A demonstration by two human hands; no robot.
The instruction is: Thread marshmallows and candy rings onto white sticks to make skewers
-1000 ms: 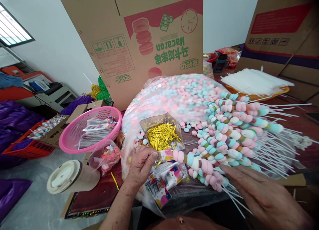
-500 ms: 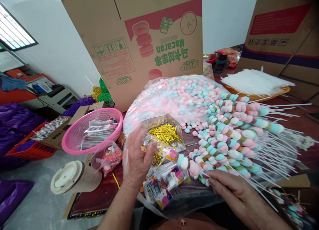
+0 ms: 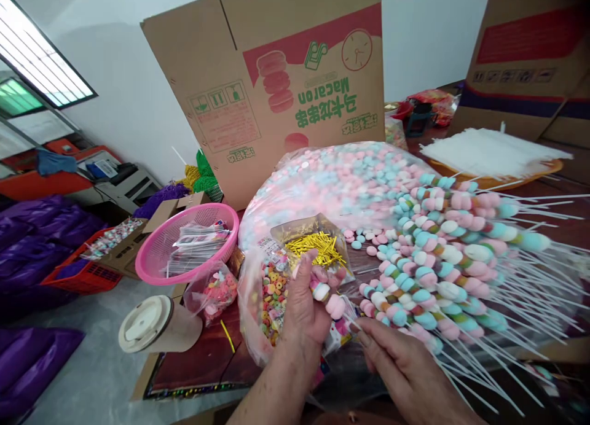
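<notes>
My left hand is wrapped around the upper part of a marshmallow skewer; clear wrapping shows around its lower end. My right hand pinches the white stick just below the lowest pink marshmallow. Directly behind my left fingers lies an open bag of gold twist ties. To the right, a heap of unwrapped marshmallow skewers has its sticks pointing right. Printed wrappers lie partly hidden under my hands. Left of my left hand is a bag of ring-shaped candies.
A big clear bag of loose pastel marshmallows lies before a tall cardboard box. At left stand a pink basket of wrapped sticks, a lidded cup and a small candy bag. White sticks fill a tray at back right.
My left hand has moved down along the skewer and closed around it, the wrapper now lower. Both hands have drawn nearer each other. The view has shifted slightly left.
</notes>
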